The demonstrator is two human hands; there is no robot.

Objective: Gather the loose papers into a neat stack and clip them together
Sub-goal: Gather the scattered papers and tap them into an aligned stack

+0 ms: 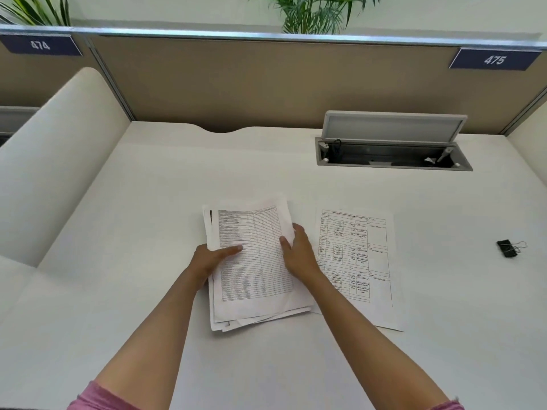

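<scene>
Gripping paper stack (254, 261) w/ both hands, long axis front-back

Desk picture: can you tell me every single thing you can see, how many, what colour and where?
pile of papers: one uneven pile, white with printed tables, middle of the desk
loose sheet: one, white with a printed table, flat just right of the pile
clip: one, black with wire handles, far right of the desk, apart from the papers
desk: one, white
cable box: one, grey, lid up, set into the desk at the back right
number signs: two, dark blue, 474 and 475, on the brown back wall
plants: two, green, behind the wall
left hand: on the pile's left edge, thumb on top
right hand: on the pile's right edge
sleeves: two, pink, bottom corners
</scene>
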